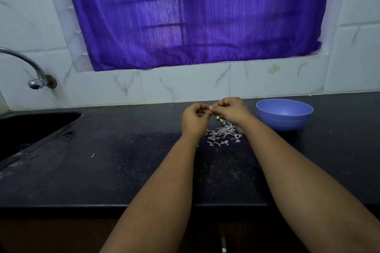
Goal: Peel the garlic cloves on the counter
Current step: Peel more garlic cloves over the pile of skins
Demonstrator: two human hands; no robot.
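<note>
Both hands are raised a little above the black counter (127, 166), close together. My left hand (195, 118) has its fingers curled round a small garlic clove (210, 108), most of it hidden. My right hand (230, 110) pinches the same clove at its tip with thumb and fingertips. Below the hands lies a pile of pale garlic skins (223, 134). One or two garlic cloves (221, 120) lie on the counter just under my right hand, partly hidden by it.
A blue plastic bowl (284, 114) stands on the counter right of my hands, near the tiled wall. A dark sink (30, 127) with a metal tap (36, 79) is at the left. A stray peel (93, 155) lies mid-left. A purple curtain (195, 16) hangs behind.
</note>
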